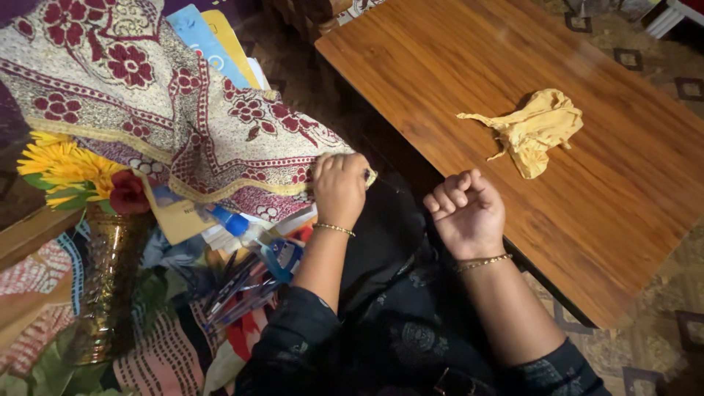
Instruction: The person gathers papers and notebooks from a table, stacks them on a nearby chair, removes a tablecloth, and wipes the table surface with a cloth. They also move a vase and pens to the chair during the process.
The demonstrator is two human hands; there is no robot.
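The corner of the patterned red-and-cream cloth [183,125], at the left, is pinched in the left hand [339,187]. The right hand [467,213] is clenched, grasping nothing visible, near the counter [455,88] edge; a crumpled yellow cloth [534,128] lies farther right.

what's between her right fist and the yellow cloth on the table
Only bare wood: in the head view, the stretch of table between the right hand and the crumpled yellow cloth holds nothing else.
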